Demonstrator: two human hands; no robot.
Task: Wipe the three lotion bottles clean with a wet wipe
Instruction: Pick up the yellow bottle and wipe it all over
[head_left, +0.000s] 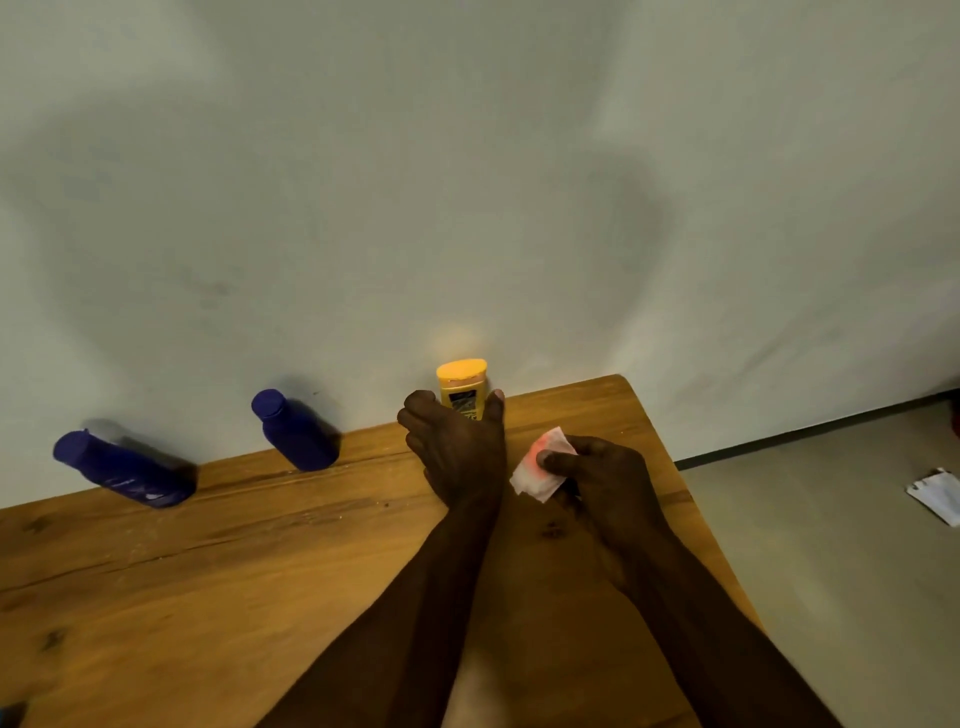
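1. Three lotion bottles stand in a row along the far edge of the wooden surface (260, 561), against a pale wall (467, 182).
2. The yellow lotion bottle (462, 387) stands nearest the far right corner. It has a flat, oval yellow cap and a dark label with print too blurred to read.
3. The left hand (457, 441) wraps this yellow bottle from the near side, fingers on its left and thumb on its right; the grip is clamped on the bottle's lower body, hiding the base.
4. The small blue lotion bottle (293, 431) stands about midway along the far edge, well apart from the yellow one. It is deep blue all over with a matching round cap.
5. The large blue lotion bottle (122, 467) stands further toward the far left corner, in the same deep blue with a faint pale mark low on its front.
6. The right hand (597, 478) hovers just right of the left wrist, its thumb and fingers pinched on a folded white wet wipe (543, 465) that carries a pinkish-red stain.
7. A crumpled white wrapper (937, 493) lies on the grey floor (831, 545) beyond the surface's right edge.
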